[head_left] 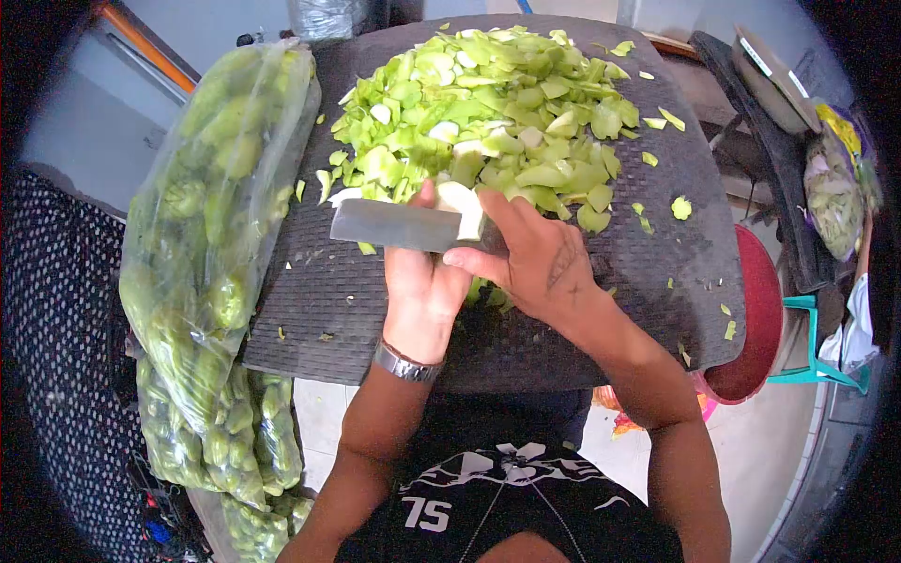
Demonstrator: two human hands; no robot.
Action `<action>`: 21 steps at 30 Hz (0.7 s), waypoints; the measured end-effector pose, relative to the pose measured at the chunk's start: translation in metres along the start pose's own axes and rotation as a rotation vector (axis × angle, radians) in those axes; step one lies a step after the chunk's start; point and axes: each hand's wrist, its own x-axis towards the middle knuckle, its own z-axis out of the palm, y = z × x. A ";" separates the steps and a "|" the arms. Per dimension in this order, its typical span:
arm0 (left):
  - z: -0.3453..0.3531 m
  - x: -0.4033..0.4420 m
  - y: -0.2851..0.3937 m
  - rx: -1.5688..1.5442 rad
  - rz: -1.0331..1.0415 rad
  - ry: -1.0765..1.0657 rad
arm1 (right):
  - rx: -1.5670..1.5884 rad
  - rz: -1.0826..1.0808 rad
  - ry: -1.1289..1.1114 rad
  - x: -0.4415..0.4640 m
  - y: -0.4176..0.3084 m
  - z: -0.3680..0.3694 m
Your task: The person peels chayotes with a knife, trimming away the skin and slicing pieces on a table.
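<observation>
My right hand (540, 258) is wrapped round the handle of a broad-bladed kitchen knife (399, 225), its blade pointing left across my left hand. My left hand (418, 281), palm up and with a metal watch at the wrist, holds a pale green chayote piece (460, 202) against the far side of the blade. The knife partly covers the fingers and the piece. Just beyond both hands rises a large heap of sliced chayote (488, 113), light green with whitish cut faces, on a dark woven-textured table (319, 291).
A long clear plastic bag of whole green chayotes (211, 216) leans along the table's left side, with more filled bags (221, 432) below. At right are a red tub (751, 319), a green stool (812, 352) and a hanging bag (833, 202). Scraps lie scattered on the table.
</observation>
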 end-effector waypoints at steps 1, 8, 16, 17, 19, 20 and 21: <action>0.000 0.002 0.000 -0.001 -0.005 0.001 | -0.024 0.004 -0.001 0.000 -0.002 -0.002; 0.008 0.001 -0.016 0.052 0.290 0.069 | 0.354 0.129 -0.023 0.007 0.001 -0.014; 0.023 0.008 -0.002 0.112 0.055 0.046 | 0.999 0.364 -0.221 0.016 0.036 -0.020; 0.029 0.005 -0.003 0.135 0.077 0.036 | 1.165 0.513 -0.345 0.018 0.034 -0.031; 0.024 0.006 -0.003 0.215 0.084 0.070 | 1.209 0.630 -0.295 0.018 0.032 -0.032; 0.021 0.006 -0.003 0.254 0.086 0.088 | 1.172 0.654 -0.281 0.019 0.037 -0.032; 0.023 0.006 -0.002 0.209 0.017 0.090 | 1.131 0.676 -0.268 0.020 0.039 -0.033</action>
